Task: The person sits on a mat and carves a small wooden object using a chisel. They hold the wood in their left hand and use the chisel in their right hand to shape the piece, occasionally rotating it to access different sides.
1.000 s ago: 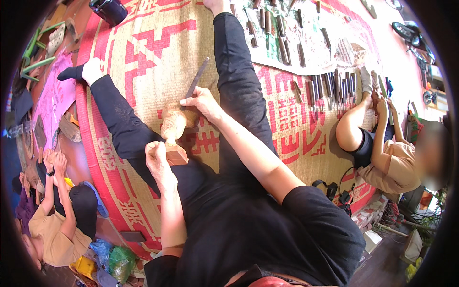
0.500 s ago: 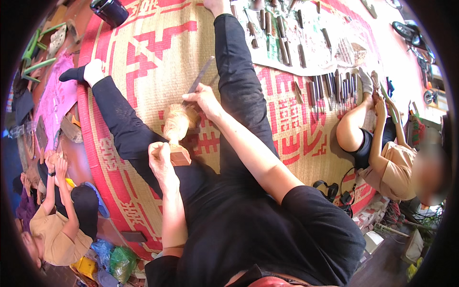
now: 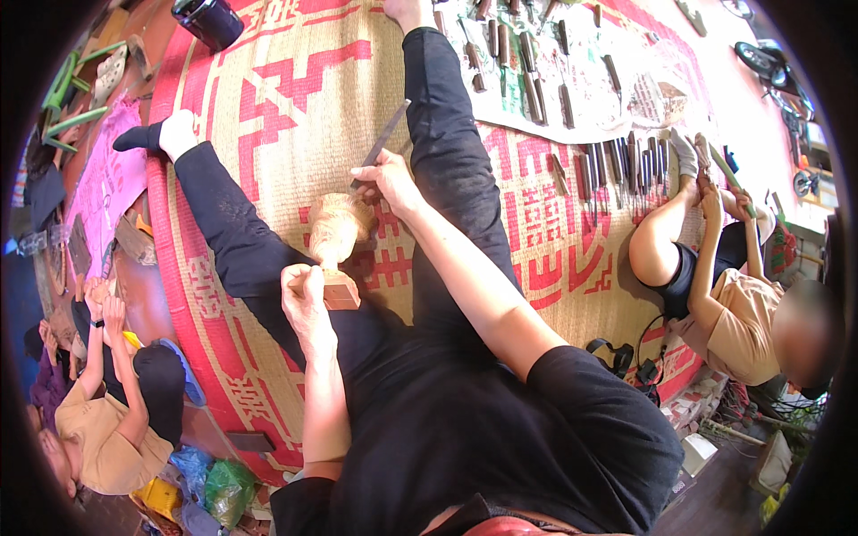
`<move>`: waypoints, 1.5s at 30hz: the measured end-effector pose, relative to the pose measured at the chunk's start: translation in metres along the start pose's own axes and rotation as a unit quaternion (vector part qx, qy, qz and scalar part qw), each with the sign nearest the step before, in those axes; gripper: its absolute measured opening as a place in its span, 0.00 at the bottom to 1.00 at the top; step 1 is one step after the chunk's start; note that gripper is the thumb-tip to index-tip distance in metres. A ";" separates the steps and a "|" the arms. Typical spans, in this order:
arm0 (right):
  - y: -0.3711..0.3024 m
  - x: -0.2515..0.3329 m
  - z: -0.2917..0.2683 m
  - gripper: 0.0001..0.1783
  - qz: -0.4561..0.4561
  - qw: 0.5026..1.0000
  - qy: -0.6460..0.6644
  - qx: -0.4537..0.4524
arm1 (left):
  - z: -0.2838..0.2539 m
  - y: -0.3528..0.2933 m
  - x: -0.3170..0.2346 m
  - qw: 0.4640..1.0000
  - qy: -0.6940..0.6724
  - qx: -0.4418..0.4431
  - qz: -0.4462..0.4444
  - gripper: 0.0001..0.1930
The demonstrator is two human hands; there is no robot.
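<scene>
A pale wooden carving (image 3: 334, 230), shaped like a bust on a square block base (image 3: 341, 291), is tilted between my legs. My left hand (image 3: 307, 290) is closed around the base's left side. Above and to the right, my right hand (image 3: 391, 183) grips a long, flat, grey metal file (image 3: 382, 143), its far end pointing up and away. The file's near end lies by the top of the carving; I cannot tell if they touch. My fingers hide part of the file.
I sit on a red and straw woven mat (image 3: 313, 116). Several chisels (image 3: 639, 165) lie at the right, with more handled tools (image 3: 527, 54) on a white sheet (image 3: 581, 121). One co-worker (image 3: 728, 304) sits at right, another (image 3: 116, 420) at left. A black pot (image 3: 207, 22) stands far left.
My right hand and the file have shifted slightly right, away from the carving. The carving has turned or tilted a little. At right, the co-worker's green stick has moved.
</scene>
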State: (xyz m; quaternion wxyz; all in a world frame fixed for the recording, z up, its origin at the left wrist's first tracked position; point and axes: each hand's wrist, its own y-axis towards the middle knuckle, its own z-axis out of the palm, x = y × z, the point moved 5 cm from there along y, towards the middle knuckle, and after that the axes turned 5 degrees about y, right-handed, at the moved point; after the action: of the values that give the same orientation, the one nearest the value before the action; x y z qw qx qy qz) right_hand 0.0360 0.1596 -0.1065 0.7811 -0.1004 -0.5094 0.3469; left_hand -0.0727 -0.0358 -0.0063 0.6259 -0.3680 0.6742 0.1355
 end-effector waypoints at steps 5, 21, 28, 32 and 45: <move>-0.010 0.001 0.017 0.12 -0.016 0.997 -0.005 0.082 | 0.001 0.001 -0.001 1.000 -0.008 0.004 -0.001 0.08; -0.005 -0.012 0.018 0.10 -0.001 0.993 0.017 0.119 | 0.006 0.000 -0.005 0.999 -0.017 0.027 -0.011 0.09; -0.001 -0.001 0.007 0.07 -0.010 0.999 -0.018 0.030 | 0.009 -0.002 -0.009 0.998 0.056 0.024 0.026 0.08; -0.001 0.005 0.005 0.06 -0.016 1.000 -0.016 0.021 | 0.008 -0.002 -0.008 0.997 0.065 0.034 0.031 0.07; 0.006 0.002 -0.005 0.06 -0.020 0.999 -0.033 0.005 | 0.014 -0.002 -0.018 0.987 0.129 0.045 0.083 0.08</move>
State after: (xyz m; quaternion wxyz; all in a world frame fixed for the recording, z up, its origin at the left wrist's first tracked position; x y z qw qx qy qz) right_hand 0.0383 0.1665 -0.1102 0.7711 -0.0747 -0.5352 0.3367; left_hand -0.0615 -0.0223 0.0084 0.5358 -0.2966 0.7831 0.1084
